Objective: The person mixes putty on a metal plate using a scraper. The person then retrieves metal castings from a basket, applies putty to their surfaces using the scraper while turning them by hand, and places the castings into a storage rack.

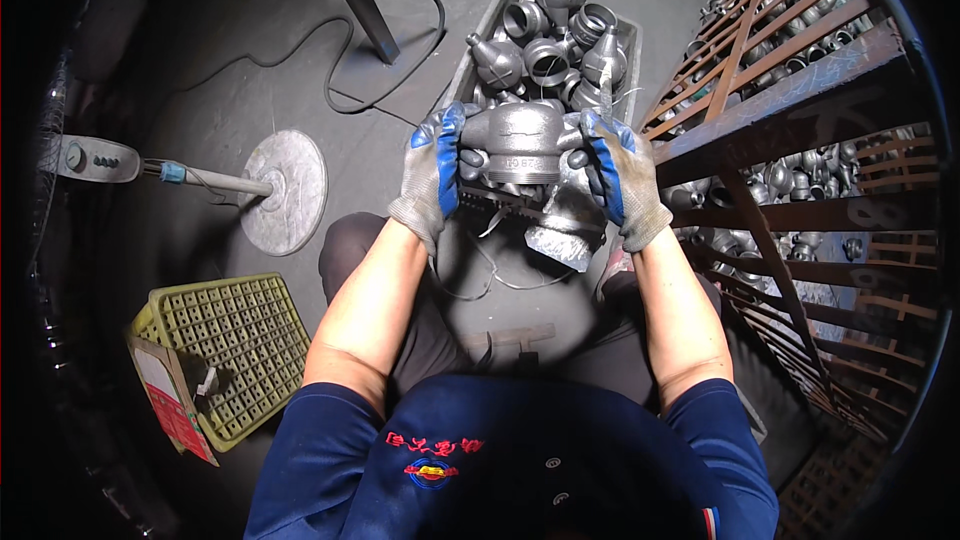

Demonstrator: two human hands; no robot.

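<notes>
Between both hands I hold a silver-grey metal valve body (pixel 525 140), with a wide rounded middle and a ridged lower collar. My left hand (pixel 436 165), in a grey and blue work glove, is closed round its left end. In a matching glove, my right hand (pixel 617 168) grips the right end. Below the held piece, close to the right hand, is a shiny metal part (pixel 570 225) with a pale lower face; how it is supported I cannot tell. Just beyond my hands, a grey rectangular bin (pixel 632 50) is heaped with similar valve bodies (pixel 548 60).
To the right stands a rusty metal cage (pixel 790 100) holding many such castings. At left are a yellow-green plastic crate (pixel 235 340) and a pedestal stand with a round base (pixel 285 192). A black cable (pixel 350 40) curls over the floor near a metal leg (pixel 360 5).
</notes>
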